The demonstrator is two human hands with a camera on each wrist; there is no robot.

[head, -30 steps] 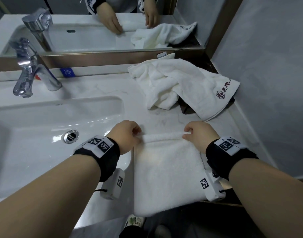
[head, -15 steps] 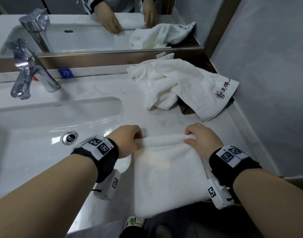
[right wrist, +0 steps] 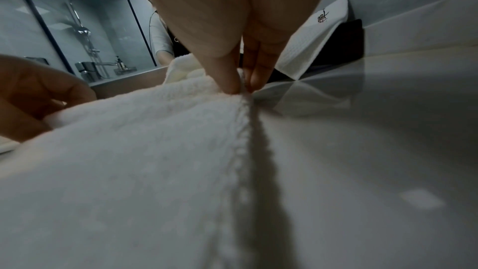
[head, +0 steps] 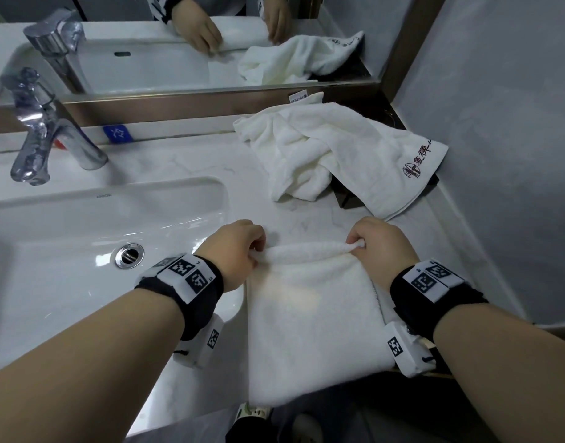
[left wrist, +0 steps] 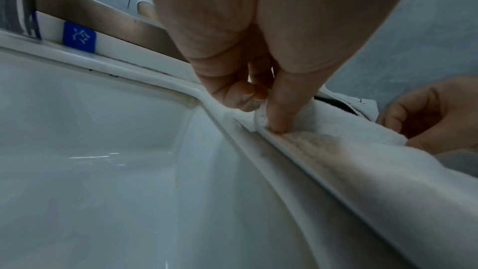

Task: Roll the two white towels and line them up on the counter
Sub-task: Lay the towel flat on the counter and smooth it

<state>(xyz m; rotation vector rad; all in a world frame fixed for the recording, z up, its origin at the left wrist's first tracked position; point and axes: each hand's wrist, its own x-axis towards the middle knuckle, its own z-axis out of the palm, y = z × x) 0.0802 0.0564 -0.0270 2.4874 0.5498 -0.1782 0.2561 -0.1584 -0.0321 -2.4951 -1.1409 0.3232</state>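
Observation:
A folded white towel (head: 313,327) lies flat on the counter in front of me, its near end hanging over the front edge. Its far end is turned into a thin roll (head: 306,251). My left hand (head: 234,251) pinches the roll's left end (left wrist: 261,116) between thumb and fingers. My right hand (head: 378,247) pinches the right end (right wrist: 241,89) the same way. A second white towel (head: 335,155) with a dark red logo lies crumpled at the back right of the counter, partly over a dark flat object (head: 348,196).
A white sink basin (head: 92,247) with a metal drain (head: 129,256) lies left of the towel, a chrome faucet (head: 41,135) behind it. A mirror (head: 178,52) runs along the back, a grey wall (head: 498,155) on the right. The marble counter (head: 185,161) ends just below my wrists.
Both hands have turned the towel's far end over toward me, and the roll has grown slightly thicker. The crumpled towel has not moved.

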